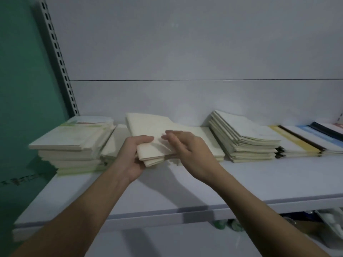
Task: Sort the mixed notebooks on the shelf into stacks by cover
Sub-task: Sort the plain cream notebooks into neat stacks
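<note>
While one green-tinted stack sits leftmost on the white shelf, left hand grips a few cream notebooks mid-shelf, right hand fingers relaxed on them, one cream stack beyond, coloured-spine notebooks far right.

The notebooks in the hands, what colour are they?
Plain cream notebooks, seen in the head view.

One head-worn view looks forward and down, close over the shelf.
</note>
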